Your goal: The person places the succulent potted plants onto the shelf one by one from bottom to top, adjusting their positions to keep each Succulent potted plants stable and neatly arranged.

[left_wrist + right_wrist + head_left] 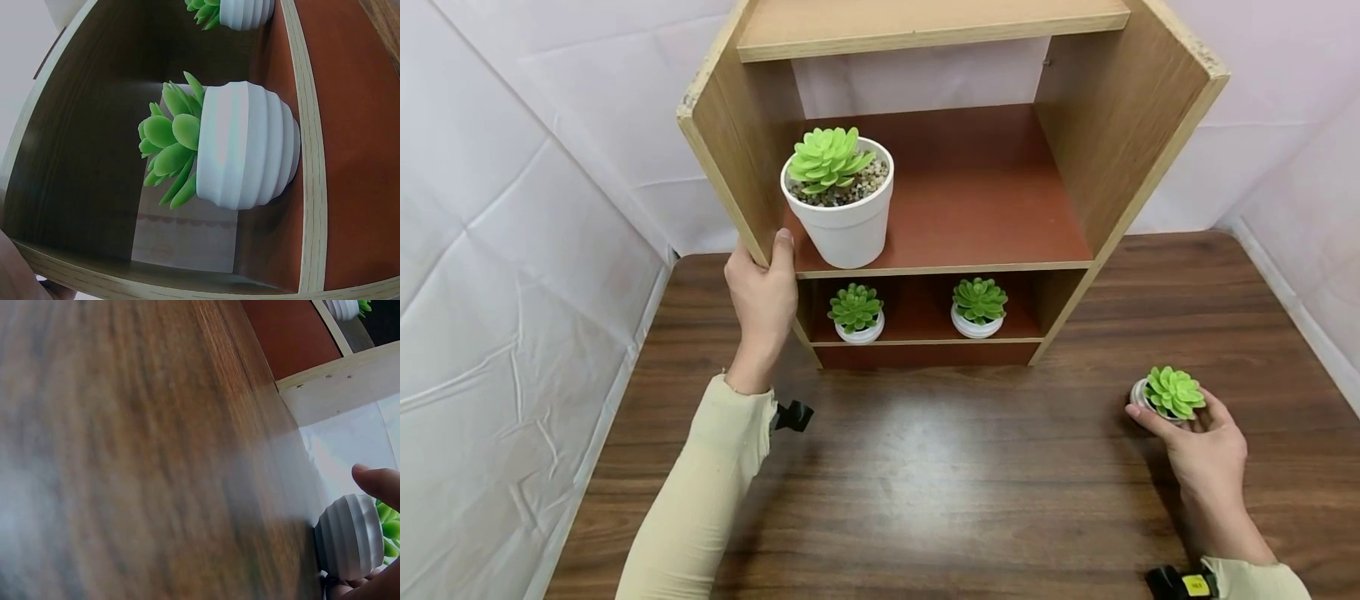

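My left hand [763, 292] grips the left side panel of a wooden shelf unit [1150, 125], thumb on the front edge. At the right, my right hand [1210, 450] has its fingers and thumb around a small potted succulent [1172, 393] low over the table. In the right wrist view its ribbed white pot [349, 537] shows, fingers curled at its lower side. A larger potted succulent [842, 208] stands at the left of the middle shelf, near my left hand. Two small potted succulents, a left one [250, 144] and a right one [979, 308], stand on the lowest shelf.
The shelf unit stands on a dark wood-grain table [925, 500] toward its back. Its top board [932, 25] lies above the middle shelf. White sheeting [512, 250] hangs along the left, back and right sides of the table.
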### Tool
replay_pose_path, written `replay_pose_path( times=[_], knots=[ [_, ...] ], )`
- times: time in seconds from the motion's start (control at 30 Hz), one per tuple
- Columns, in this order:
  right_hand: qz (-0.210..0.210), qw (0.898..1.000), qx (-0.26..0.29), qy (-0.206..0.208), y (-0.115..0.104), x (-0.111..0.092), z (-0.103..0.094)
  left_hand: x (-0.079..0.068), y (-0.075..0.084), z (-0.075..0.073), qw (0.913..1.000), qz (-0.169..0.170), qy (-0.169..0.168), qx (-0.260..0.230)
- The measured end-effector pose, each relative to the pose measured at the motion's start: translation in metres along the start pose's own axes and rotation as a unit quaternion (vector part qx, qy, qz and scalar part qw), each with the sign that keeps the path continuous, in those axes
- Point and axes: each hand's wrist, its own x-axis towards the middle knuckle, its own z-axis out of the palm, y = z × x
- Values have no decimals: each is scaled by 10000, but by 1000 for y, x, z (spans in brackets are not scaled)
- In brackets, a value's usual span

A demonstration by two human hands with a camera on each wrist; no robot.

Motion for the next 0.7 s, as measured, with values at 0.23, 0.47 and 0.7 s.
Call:
replay_pose_path(
  times=[0.23,0.47,0.7],
  knots=[
    [157,9991,-390,84,0,3,-3,3,-13,1,10000,49,12,-64],
    [6,10000,-87,47,1,5,-4,4,-13,1,9998,57,-68,-152],
    [-106,9999,-107,27,3,5,-5,4,-13,1,9999,28,-101,-110]
  ],
)
